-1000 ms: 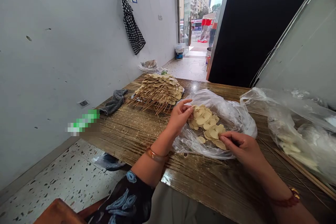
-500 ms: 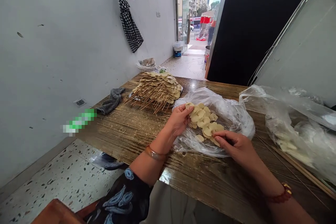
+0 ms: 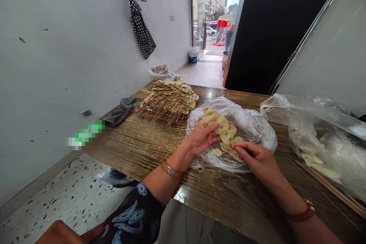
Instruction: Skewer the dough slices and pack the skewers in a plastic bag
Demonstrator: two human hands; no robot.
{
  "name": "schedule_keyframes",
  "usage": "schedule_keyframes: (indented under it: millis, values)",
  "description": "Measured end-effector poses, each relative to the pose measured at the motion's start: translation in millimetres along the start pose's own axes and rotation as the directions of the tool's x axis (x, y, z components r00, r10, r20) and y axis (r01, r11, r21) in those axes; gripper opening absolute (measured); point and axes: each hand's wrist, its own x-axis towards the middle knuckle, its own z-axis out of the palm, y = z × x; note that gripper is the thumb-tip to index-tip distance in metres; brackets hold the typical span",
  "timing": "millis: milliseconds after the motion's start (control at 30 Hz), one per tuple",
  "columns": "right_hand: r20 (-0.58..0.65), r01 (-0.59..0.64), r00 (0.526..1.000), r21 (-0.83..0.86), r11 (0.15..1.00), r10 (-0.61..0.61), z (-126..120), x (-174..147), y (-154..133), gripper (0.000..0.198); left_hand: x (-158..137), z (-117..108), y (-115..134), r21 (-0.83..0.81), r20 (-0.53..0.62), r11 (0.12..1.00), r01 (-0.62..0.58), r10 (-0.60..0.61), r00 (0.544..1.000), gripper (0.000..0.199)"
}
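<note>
Thin, round pale-yellow slices (image 3: 228, 134) overlap in a row above a clear plastic bag (image 3: 259, 129) spread on the table. My left hand (image 3: 203, 137) is closed around the upper part of this row, thumb on top. Thin sticks (image 3: 185, 127) stick out to the left behind that hand. At the lower end of the row, my right hand (image 3: 254, 156) pinches the edge of a slice between thumb and forefinger. Whether a stick runs through to those fingertips is hidden. A loose slice (image 3: 217, 152) lies on the plastic below the left hand.
Behind the left hand, a large pile of skewered slices (image 3: 171, 97) rests on a tray, sticks toward me. A grey cloth (image 3: 121, 111) lies at the table's left edge. On the right are another plastic bag (image 3: 320, 148) with pale pieces and long bamboo sticks (image 3: 323, 181).
My left hand has slid right and down along the row, nearer to my right hand. Slices now show beyond its fingers, and sticks show to its left. The right hand has hardly moved.
</note>
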Motion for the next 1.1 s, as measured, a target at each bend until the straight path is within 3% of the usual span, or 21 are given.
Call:
schedule_keyframes:
  millis: [167,367,1100]
  values:
    - [0.014,-0.031,0.999,0.068,0.997,0.03,2.2,-0.1,-1.1,0.032,-0.4,2.3,-7.0,-0.007,0.002,1.0,-0.001,0.001,1.0,0.032]
    - [0.012,-0.01,1.0,0.007,1.0,0.01,3.3,0.6,-4.0,0.03,0.5,0.6,-8.2,0.023,-0.03,0.999,-0.045,0.046,0.998,0.031]
    - [0.018,0.02,1.0,-0.065,0.998,-0.019,6.1,-0.4,1.4,0.032,2.2,3.8,-14.0,0.032,-0.147,0.999,-0.007,0.012,0.989,0.032]
